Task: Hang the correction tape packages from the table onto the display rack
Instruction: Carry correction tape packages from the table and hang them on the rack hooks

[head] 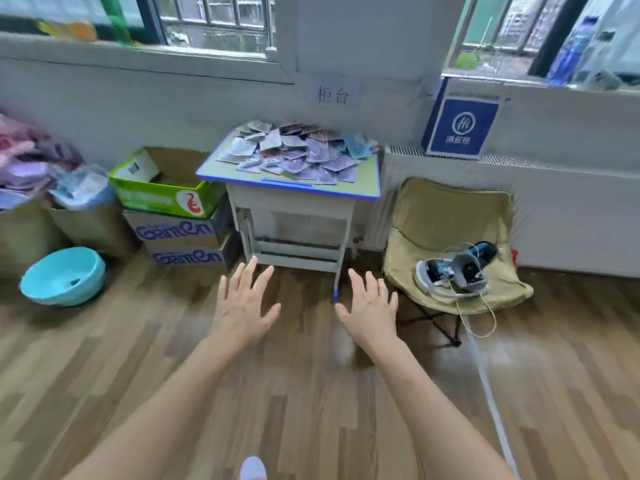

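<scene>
Well, both hands empty, packages not yet touched

From the head view, my only one, I see the left hand [242, 306] and the right hand [372, 308] stretched out over the wood floor, fingers spread and straight, gripping nothing. Ahead, against the wall, the table [287, 191] carries the correction tape packages [294, 152] in a loose overlapping heap across most of its top; both hands are well short of it. A folding chair [450, 216] stands just right of the table, stacked cardboard boxes [173, 230] just left. The display rack I cannot find in this view. I judge the packages flat, light and slick, likely stiff card under thin plastic, so they should slide off one another easily. I would pinch a single one by a free edge at the heap's near side, thumb above, and look for the hang hole, too small to make out here
</scene>
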The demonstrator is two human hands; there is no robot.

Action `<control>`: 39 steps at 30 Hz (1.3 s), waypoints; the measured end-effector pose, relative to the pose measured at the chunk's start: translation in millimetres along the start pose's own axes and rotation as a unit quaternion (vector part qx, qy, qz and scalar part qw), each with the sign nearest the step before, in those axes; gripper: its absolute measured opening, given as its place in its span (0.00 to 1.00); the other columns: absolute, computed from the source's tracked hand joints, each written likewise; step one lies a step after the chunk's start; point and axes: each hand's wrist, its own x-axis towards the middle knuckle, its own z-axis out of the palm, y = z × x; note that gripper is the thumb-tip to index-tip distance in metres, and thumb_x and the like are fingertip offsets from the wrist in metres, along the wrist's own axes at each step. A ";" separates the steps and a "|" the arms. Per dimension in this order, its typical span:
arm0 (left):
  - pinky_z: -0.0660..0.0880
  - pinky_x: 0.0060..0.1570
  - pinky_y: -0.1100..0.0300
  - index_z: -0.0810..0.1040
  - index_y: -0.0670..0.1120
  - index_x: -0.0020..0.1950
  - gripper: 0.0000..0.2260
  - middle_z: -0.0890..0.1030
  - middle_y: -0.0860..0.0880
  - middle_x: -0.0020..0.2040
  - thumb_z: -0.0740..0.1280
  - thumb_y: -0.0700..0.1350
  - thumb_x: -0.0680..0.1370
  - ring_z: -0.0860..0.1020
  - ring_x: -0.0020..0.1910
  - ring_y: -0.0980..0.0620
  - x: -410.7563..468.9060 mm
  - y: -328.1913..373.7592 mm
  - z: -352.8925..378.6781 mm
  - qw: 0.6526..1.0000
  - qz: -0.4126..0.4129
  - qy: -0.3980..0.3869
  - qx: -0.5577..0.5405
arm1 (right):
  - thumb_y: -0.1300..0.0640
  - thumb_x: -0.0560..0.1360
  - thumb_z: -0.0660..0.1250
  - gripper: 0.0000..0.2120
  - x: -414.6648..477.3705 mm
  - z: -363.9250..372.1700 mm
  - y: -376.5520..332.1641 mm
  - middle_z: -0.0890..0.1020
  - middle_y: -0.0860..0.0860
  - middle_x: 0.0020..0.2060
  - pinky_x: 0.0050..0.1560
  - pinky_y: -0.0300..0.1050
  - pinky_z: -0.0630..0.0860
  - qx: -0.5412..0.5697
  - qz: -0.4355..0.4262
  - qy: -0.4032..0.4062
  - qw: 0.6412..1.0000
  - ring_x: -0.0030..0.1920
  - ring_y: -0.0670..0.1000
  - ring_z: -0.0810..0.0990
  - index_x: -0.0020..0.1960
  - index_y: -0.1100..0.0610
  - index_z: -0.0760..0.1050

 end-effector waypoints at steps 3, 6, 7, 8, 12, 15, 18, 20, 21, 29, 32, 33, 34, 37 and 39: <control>0.42 0.73 0.50 0.50 0.55 0.77 0.30 0.46 0.50 0.78 0.59 0.57 0.79 0.45 0.77 0.49 57.8 -18.3 -0.5 1.000 -0.007 0.007 -0.007 | 0.45 0.79 0.57 0.32 58.5 -3.8 -19.3 0.50 0.54 0.77 0.73 0.59 0.45 -0.010 -0.013 0.012 1.000 0.76 0.56 0.48 0.78 0.48 0.46; 0.43 0.73 0.49 0.50 0.55 0.77 0.30 0.46 0.50 0.78 0.59 0.57 0.78 0.46 0.77 0.49 127.1 -35.7 -2.8 1.000 -0.005 0.014 -0.019 | 0.46 0.79 0.57 0.32 122.8 -7.6 -37.9 0.50 0.54 0.77 0.73 0.59 0.46 -0.009 -0.014 0.028 0.999 0.76 0.56 0.48 0.78 0.48 0.46; 0.43 0.73 0.49 0.50 0.55 0.77 0.30 0.46 0.50 0.78 0.59 0.57 0.79 0.45 0.77 0.49 152.3 -42.4 -5.0 1.000 -0.002 0.016 -0.022 | 0.46 0.79 0.57 0.32 146.0 -9.6 -44.5 0.50 0.54 0.77 0.73 0.59 0.46 -0.005 -0.011 0.035 0.999 0.76 0.57 0.48 0.78 0.48 0.46; 0.43 0.73 0.48 0.50 0.55 0.77 0.30 0.46 0.50 0.78 0.60 0.57 0.79 0.45 0.77 0.49 178.7 -49.0 -8.8 0.999 0.003 0.016 -0.027 | 0.46 0.79 0.57 0.32 169.8 -12.5 -51.5 0.51 0.55 0.77 0.73 0.59 0.46 0.001 -0.004 0.039 0.999 0.76 0.57 0.48 0.78 0.48 0.47; 0.44 0.73 0.47 0.51 0.55 0.77 0.30 0.45 0.50 0.78 0.60 0.56 0.79 0.45 0.77 0.49 269.0 -68.0 -24.4 0.998 0.023 0.022 -0.046 | 0.46 0.78 0.58 0.33 249.0 -27.4 -78.0 0.52 0.55 0.77 0.73 0.60 0.47 0.006 0.018 0.059 0.998 0.76 0.57 0.49 0.78 0.49 0.47; 0.45 0.74 0.47 0.51 0.55 0.77 0.30 0.46 0.50 0.78 0.60 0.56 0.79 0.46 0.77 0.48 332.4 -77.8 -31.6 0.998 0.037 0.016 -0.052 | 0.46 0.78 0.58 0.32 304.9 -37.2 -93.5 0.54 0.56 0.76 0.72 0.60 0.48 0.006 0.034 0.063 0.997 0.76 0.58 0.50 0.77 0.50 0.47; 0.46 0.74 0.47 0.52 0.54 0.77 0.30 0.47 0.49 0.78 0.60 0.56 0.79 0.47 0.77 0.48 381.6 -85.0 -27.2 0.997 0.043 -0.003 -0.058 | 0.45 0.78 0.58 0.33 352.1 -41.5 -100.2 0.54 0.56 0.76 0.72 0.60 0.49 0.003 0.045 0.056 0.997 0.76 0.57 0.51 0.77 0.49 0.46; 0.45 0.74 0.47 0.52 0.54 0.77 0.29 0.46 0.50 0.78 0.60 0.57 0.79 0.47 0.77 0.48 416.4 -89.6 -21.9 0.997 0.043 -0.006 -0.069 | 0.45 0.78 0.58 0.33 387.6 -44.2 -100.7 0.52 0.56 0.77 0.72 0.60 0.49 0.012 0.052 0.051 0.997 0.76 0.57 0.51 0.77 0.49 0.46; 0.45 0.74 0.48 0.52 0.54 0.77 0.29 0.46 0.50 0.78 0.60 0.56 0.79 0.47 0.77 0.48 434.6 -91.8 -18.5 0.997 0.043 -0.003 -0.071 | 0.46 0.78 0.58 0.33 406.1 -45.4 -99.9 0.52 0.55 0.77 0.72 0.60 0.49 0.014 0.055 0.048 0.997 0.76 0.58 0.51 0.77 0.49 0.47; 0.49 0.73 0.50 0.54 0.53 0.77 0.30 0.49 0.49 0.78 0.63 0.56 0.78 0.51 0.76 0.47 599.9 -85.4 13.0 0.997 0.032 0.000 -0.072 | 0.45 0.79 0.58 0.34 573.7 -62.4 -71.6 0.50 0.55 0.77 0.72 0.57 0.50 0.009 0.069 0.044 0.997 0.76 0.57 0.51 0.78 0.50 0.44; 0.47 0.73 0.49 0.53 0.53 0.77 0.30 0.49 0.48 0.78 0.62 0.56 0.78 0.50 0.76 0.47 659.1 -70.7 23.6 0.997 0.028 -0.016 -0.071 | 0.46 0.78 0.59 0.34 627.5 -68.4 -55.2 0.52 0.56 0.76 0.71 0.57 0.53 0.006 0.078 0.041 0.996 0.75 0.58 0.53 0.78 0.51 0.46; 0.47 0.74 0.49 0.52 0.53 0.77 0.31 0.49 0.48 0.78 0.61 0.56 0.79 0.50 0.76 0.47 677.4 -66.2 27.5 0.997 0.030 -0.022 -0.068 | 0.47 0.78 0.59 0.34 643.0 -69.8 -49.3 0.53 0.56 0.76 0.71 0.57 0.55 0.000 0.081 0.042 0.996 0.75 0.58 0.54 0.78 0.52 0.47; 0.47 0.74 0.48 0.52 0.53 0.78 0.31 0.48 0.48 0.78 0.61 0.56 0.79 0.50 0.76 0.47 695.1 -62.2 31.2 0.997 0.031 -0.028 -0.066 | 0.47 0.78 0.59 0.34 658.0 -71.4 -43.4 0.53 0.56 0.76 0.70 0.57 0.56 -0.007 0.083 0.042 0.996 0.74 0.58 0.55 0.78 0.52 0.47; 0.48 0.74 0.49 0.51 0.53 0.78 0.31 0.48 0.48 0.78 0.60 0.57 0.79 0.50 0.76 0.47 737.7 -54.9 43.8 0.997 0.028 -0.047 -0.061 | 0.47 0.78 0.61 0.34 697.2 -74.2 -26.4 0.55 0.56 0.75 0.70 0.58 0.60 -0.009 0.097 0.038 0.994 0.73 0.58 0.58 0.77 0.53 0.48; 0.49 0.73 0.50 0.52 0.52 0.78 0.31 0.49 0.47 0.78 0.60 0.57 0.79 0.51 0.76 0.46 759.2 -53.8 52.4 0.997 0.022 -0.056 -0.058 | 0.48 0.77 0.62 0.34 718.6 -73.2 -17.2 0.55 0.56 0.75 0.68 0.60 0.61 0.002 0.110 0.026 0.994 0.73 0.59 0.58 0.77 0.53 0.49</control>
